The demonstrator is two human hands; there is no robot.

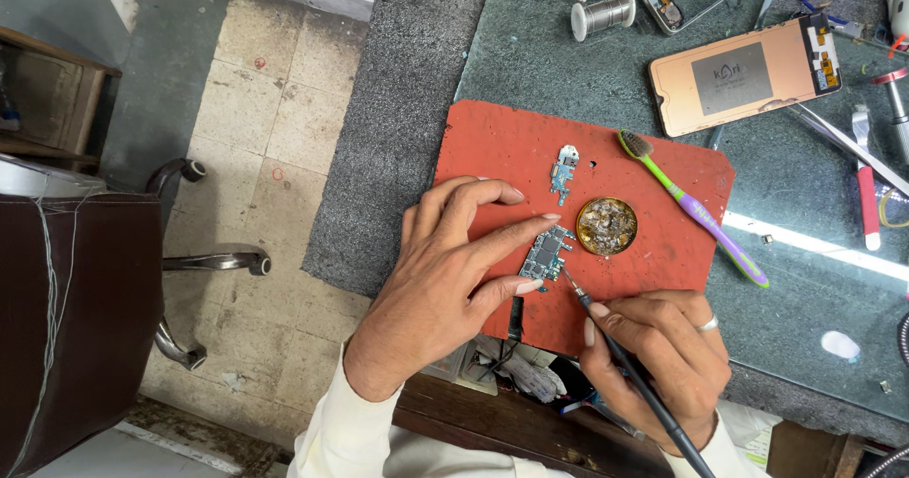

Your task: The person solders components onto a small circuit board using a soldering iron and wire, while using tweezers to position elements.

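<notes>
My left hand (454, 265) rests on a red work mat (511, 147), its fingertips pressing the edges of a small phone circuit board (548, 253) and holding it flat. My right hand (663, 355) grips a black soldering iron (636, 374) like a pen, and the iron's tip touches the board's lower right edge. A second, smaller circuit piece (564, 171) lies on the mat above the board. A round brass tin of flux or solder residue (606, 225) sits just right of the board.
A green and purple toothbrush (696, 208) lies across the mat's right side. On the glass bench behind are a phone back panel (743, 76), a solder wire spool (603, 12), tweezers and a red-handled tool (867, 199). A dark chair (80, 317) stands at left.
</notes>
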